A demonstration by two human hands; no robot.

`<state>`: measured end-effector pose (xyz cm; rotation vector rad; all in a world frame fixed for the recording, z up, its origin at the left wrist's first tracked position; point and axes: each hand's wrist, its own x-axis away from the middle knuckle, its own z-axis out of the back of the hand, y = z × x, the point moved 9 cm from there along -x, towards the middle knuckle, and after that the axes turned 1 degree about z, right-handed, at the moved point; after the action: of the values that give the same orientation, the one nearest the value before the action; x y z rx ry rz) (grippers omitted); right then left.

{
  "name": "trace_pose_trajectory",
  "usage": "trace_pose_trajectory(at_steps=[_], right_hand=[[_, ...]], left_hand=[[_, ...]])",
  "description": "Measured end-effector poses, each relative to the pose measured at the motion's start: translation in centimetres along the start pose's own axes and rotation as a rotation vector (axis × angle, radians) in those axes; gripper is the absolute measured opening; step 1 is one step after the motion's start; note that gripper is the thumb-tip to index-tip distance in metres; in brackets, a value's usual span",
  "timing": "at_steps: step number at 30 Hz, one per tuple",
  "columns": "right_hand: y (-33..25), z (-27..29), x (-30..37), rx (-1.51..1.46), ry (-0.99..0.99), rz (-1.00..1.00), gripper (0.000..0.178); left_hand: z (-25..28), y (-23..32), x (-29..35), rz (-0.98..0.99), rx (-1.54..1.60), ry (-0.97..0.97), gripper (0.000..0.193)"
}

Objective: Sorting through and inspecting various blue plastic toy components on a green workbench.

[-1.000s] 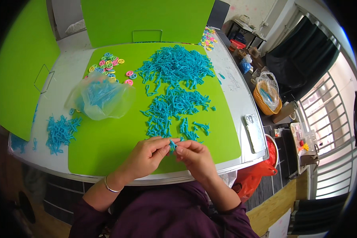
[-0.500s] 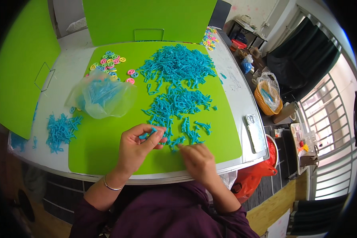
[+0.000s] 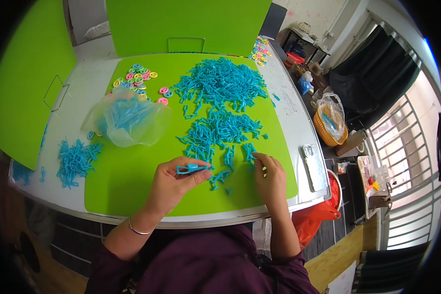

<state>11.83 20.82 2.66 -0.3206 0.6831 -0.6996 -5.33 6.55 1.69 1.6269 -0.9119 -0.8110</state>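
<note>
Between the thumb and fingers of my left hand [image 3: 178,179] is a small blue plastic clip [image 3: 190,168], its looped end pointing left. To the right, my right hand [image 3: 271,177] is bent over the mat with thumb and forefinger apart. Its forefinger touches the edge of a small cluster of blue plastic pieces [image 3: 248,151]. Between the hands lie a few more loose blue pieces [image 3: 219,180]. Just beyond them spreads a middle heap of blue pieces [image 3: 223,126], and a larger heap [image 3: 223,81] lies behind it.
A green mat [image 3: 147,196] covers the white table. On the left are a clear bag of blue pieces [image 3: 130,120], another blue pile [image 3: 77,161] and colourful round discs [image 3: 141,76]. A phone [image 3: 312,166] lies at the right edge. Green boards [image 3: 186,24] stand behind.
My right hand has moved right and forward, and the small clusters near it now sit farther forward. My left hand has turned slightly, showing more of the clip.
</note>
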Motion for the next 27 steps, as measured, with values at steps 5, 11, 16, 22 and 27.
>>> trace_pose_trajectory(at_steps=[5,11,16,22,27], right_hand=[[-2.3,-0.2,0.2,-0.016,-0.044,0.1,0.016],[-7.1,-3.4,1.1,0.083,-0.248,0.446,0.028],[-5.0,-2.3,0.2,0.241,-0.187,0.418,0.033],[-9.3,-4.9,0.6,0.142,-0.348,0.63,0.032],[-6.6,-4.4,-0.5,0.195,-0.312,0.462,0.03]], left_hand=[[0.2,-0.2,-0.1,-0.024,0.011,-0.021,0.013],[0.4,-0.2,-0.2,-0.005,0.166,0.005,0.013],[1.1,-0.2,-0.2,0.0,0.167,0.038,0.015],[1.2,-0.1,-0.4,0.013,0.268,0.076,0.015],[1.4,-0.3,-0.3,0.015,0.27,0.061,0.015]])
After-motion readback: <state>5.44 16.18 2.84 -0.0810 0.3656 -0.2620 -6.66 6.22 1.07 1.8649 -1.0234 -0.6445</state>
